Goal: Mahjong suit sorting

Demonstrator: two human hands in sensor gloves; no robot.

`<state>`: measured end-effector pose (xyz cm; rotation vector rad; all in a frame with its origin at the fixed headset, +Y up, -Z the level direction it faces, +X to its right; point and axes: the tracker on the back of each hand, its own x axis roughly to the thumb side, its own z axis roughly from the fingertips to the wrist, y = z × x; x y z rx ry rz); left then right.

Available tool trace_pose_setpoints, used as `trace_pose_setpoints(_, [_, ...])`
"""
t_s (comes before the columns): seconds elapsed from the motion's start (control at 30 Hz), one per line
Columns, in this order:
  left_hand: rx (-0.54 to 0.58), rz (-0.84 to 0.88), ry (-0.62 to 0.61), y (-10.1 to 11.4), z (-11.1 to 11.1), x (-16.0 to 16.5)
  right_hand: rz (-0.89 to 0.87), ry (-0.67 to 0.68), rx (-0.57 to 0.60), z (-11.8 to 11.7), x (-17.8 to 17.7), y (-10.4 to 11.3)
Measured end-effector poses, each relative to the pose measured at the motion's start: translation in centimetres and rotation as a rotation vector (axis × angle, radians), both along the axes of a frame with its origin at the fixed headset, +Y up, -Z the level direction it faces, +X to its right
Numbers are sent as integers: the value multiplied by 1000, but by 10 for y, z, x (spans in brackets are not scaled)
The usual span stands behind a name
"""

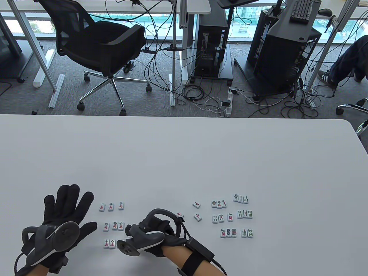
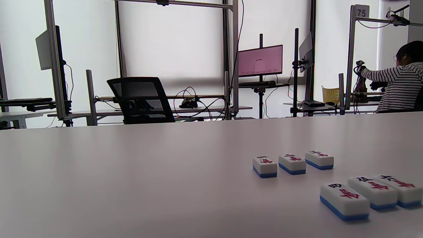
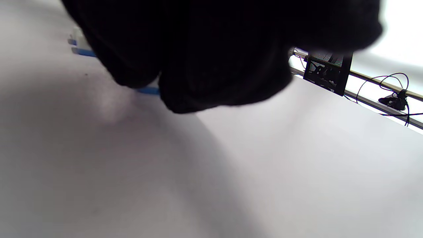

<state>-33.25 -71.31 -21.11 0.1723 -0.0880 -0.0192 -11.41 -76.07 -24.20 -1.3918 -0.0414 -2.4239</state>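
Gloved right hand (image 1: 156,234) sits at the table's (image 1: 184,149) near edge, fingers pressed round a blue-backed tile (image 3: 148,90) in the character-suit rows (image 1: 112,224). Left hand (image 1: 61,218) rests flat, fingers spread. Three loose tiles (image 1: 196,211) lie mid-table. Tiles judged rigid, smooth, light; best pinched across the long sides.

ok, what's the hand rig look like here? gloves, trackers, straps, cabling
Both hands wear black fabric gloves. Left hand and right hand each carry a grey tracker on the back, ring-shaped with a round disc. The right forearm has a black box on black straps, with a black cable; the forearm is unsleeved.
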Motion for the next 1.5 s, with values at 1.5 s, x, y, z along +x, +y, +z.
trace_pose_setpoints(1.5, [-28, -44, 36, -1, -1, 3, -107, -855, 32, -18, 343, 53])
